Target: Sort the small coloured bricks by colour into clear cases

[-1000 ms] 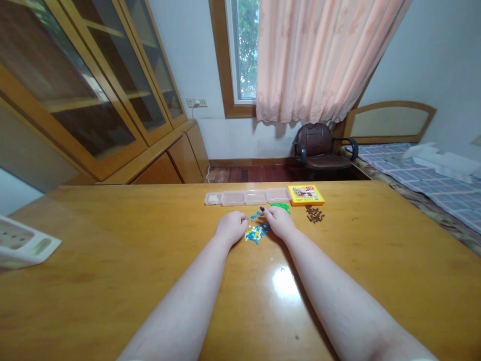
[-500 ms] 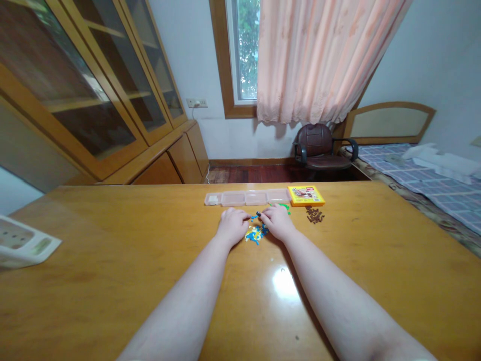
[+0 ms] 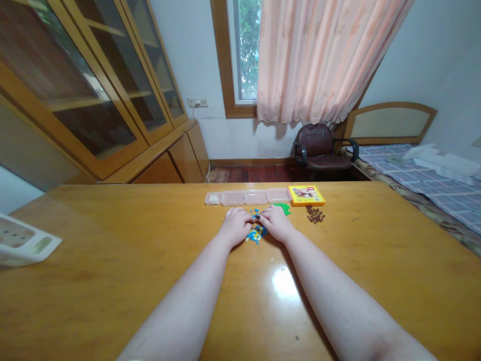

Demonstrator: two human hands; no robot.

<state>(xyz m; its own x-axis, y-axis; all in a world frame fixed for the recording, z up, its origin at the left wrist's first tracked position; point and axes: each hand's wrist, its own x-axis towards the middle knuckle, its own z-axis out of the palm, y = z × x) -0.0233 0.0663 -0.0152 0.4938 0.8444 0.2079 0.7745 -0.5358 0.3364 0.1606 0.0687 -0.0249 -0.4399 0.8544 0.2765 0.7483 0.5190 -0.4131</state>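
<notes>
A small loose pile of blue, yellow and cream pieces lies on the table just in front of my wrists. My left hand rests at its left side, fingers curled in toward the pile. From the right, my right hand reaches over the pile's edge, also with bent fingers. The dark-nailed thumb of the right hand meets the left fingertips. A few blue pieces lie just beyond the fingertips. Whatever is pinched between the fingers is too small to make out. Green pieces are heaped past my right hand.
A clear plastic tray with several compartments lies beyond my hands. To its right are a yellow box and a heap of brown pieces. A white plastic object stands at the table's left edge. Behind the table is an armchair.
My right hand has shifted slightly, uncovering more of the green heap. Blue pieces now show beyond the fingertips, and my hands have drawn a little closer together.
</notes>
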